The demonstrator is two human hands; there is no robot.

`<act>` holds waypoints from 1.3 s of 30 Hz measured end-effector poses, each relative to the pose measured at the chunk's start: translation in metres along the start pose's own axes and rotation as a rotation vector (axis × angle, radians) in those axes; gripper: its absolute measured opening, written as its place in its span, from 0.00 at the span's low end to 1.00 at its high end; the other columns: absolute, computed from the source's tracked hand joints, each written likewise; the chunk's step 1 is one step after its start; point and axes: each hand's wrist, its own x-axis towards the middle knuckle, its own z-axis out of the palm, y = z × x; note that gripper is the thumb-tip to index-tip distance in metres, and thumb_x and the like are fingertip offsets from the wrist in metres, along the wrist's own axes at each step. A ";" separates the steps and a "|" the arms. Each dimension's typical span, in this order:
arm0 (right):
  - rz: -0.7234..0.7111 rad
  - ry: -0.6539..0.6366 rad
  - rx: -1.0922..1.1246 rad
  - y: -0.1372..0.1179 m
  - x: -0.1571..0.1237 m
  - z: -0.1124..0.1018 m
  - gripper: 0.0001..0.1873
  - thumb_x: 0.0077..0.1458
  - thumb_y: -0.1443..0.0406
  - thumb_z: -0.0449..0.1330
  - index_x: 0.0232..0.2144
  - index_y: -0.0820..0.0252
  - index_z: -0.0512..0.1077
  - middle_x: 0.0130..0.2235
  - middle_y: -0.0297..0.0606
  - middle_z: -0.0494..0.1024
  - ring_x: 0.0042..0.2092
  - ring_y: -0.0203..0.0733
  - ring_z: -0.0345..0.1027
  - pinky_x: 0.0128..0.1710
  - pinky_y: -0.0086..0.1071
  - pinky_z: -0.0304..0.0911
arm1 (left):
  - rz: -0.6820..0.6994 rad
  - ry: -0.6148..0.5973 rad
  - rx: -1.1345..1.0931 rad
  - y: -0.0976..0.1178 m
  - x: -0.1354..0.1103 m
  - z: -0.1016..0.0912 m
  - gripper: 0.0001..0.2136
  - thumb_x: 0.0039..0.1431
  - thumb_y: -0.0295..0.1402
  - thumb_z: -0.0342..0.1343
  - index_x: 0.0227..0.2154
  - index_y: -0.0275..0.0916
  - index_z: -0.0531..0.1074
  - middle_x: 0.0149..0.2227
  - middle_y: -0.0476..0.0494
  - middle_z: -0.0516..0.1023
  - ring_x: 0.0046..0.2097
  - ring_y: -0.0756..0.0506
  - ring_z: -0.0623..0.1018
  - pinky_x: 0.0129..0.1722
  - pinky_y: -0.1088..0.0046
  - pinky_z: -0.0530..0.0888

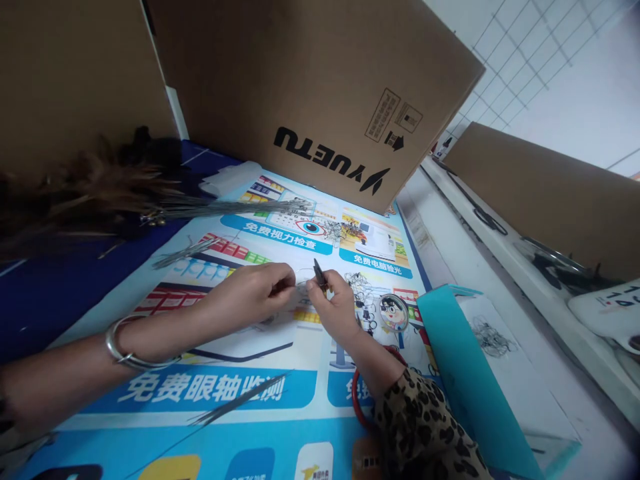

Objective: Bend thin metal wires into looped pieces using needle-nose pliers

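My left hand [267, 287] is closed, thumb and finger pinched on what looks like a thin wire [303, 270]. The wire is very fine and shows faintly in the gap between my hands. Close by on the right, my right hand [334, 300] is wrapped round dark-tipped pliers [320, 272], their narrow jaws pointing up and away. My palm hides most of the tool. Red curved handles [357, 400] show under my right forearm; whether they belong to the pliers I cannot tell. A bundle of straight grey wires [240, 400] lies nearer me.
A large cardboard box [320, 80] stands behind the printed sheet. At left lie brown feathers [75, 193] and a long wire bundle [225, 207]. Small wire pieces [357, 287] and a round cartoon badge [394, 312] lie right of my hands. A teal box [465, 360] sits further right.
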 end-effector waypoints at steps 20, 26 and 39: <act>-0.033 -0.038 0.073 -0.006 0.002 -0.012 0.09 0.57 0.58 0.57 0.29 0.57 0.69 0.28 0.31 0.69 0.32 0.37 0.62 0.36 0.31 0.59 | -0.125 -0.125 -0.430 -0.018 0.005 0.005 0.08 0.58 0.38 0.55 0.37 0.42 0.70 0.29 0.51 0.77 0.31 0.47 0.75 0.31 0.72 0.70; -0.216 -0.063 -0.039 -0.002 0.008 -0.019 0.08 0.59 0.60 0.57 0.29 0.56 0.68 0.30 0.34 0.68 0.34 0.39 0.63 0.38 0.34 0.60 | -0.080 -0.123 -0.335 -0.018 0.005 0.002 0.10 0.57 0.35 0.53 0.35 0.42 0.78 0.34 0.46 0.82 0.36 0.45 0.79 0.36 0.69 0.71; -0.449 -0.071 -0.089 0.002 0.012 -0.020 0.04 0.59 0.64 0.58 0.31 0.56 0.68 0.30 0.37 0.72 0.35 0.40 0.66 0.38 0.36 0.64 | 0.171 0.007 -0.072 -0.009 -0.001 -0.004 0.10 0.60 0.29 0.46 0.34 0.39 0.74 0.35 0.44 0.80 0.37 0.44 0.77 0.36 0.70 0.70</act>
